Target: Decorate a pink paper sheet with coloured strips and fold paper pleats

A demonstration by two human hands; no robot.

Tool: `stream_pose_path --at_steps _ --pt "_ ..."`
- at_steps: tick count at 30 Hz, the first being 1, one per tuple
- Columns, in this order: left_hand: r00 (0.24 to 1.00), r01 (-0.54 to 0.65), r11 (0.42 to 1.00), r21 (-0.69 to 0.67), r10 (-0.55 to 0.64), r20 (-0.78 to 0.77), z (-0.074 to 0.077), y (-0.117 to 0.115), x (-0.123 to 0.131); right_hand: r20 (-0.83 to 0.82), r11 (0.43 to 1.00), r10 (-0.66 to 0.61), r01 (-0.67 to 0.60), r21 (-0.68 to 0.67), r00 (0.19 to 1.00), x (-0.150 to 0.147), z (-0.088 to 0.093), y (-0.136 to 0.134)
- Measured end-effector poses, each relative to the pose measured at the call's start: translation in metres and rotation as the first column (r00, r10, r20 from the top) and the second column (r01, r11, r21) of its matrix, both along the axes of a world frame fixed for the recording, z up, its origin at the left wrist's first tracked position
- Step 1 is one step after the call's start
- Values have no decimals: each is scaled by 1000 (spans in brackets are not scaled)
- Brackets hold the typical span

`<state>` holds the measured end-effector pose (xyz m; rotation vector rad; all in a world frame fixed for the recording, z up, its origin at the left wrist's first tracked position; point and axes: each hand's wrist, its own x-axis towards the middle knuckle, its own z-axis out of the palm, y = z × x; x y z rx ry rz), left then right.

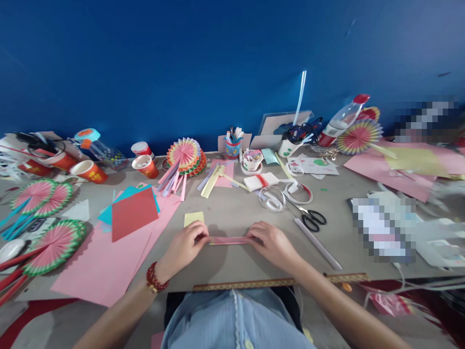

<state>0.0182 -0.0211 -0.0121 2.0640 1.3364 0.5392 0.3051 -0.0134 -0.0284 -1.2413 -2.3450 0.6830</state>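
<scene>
A narrow pink paper strip (pixel 230 240) is held flat at the front of the grey table (pixel 232 266), btwn both hands. Its L end is pinched by the L hand (pixel 191 240), fingers curled in w/ almost no gap; its R end is covered by the R hand (pixel 272 242), fingers likewise bent and closed on it, though the exact grip under the knuckles can't be told. Prob. a fold is being creased or smoothed; for the next move, level ends and even pressure along the strip would be called for.

Bare tabletop is left below the strip, as far as the gold-patterned strip (pixel 247 284) along the front edge. Beyond the L hand, a yellow paper piece (pixel 193 218) is placed v. near. To the R, room is limited by the black-handled scissors (pixel 313 219) and a lilac rod (pixel 317 244); to the L, by large pink sheets (pixel 90 261).
</scene>
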Motion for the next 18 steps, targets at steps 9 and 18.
stream_pose_path --at_steps 9,18 --pt "1000 9 999 43 -9 -10 -9 -6 -1 81 999 22 -25 40 996 -1 -2 1" --pt "998 24 997 68 -20 -65 -12 -5 0 91 998 -2 -3 58 996 -3 -5 0"
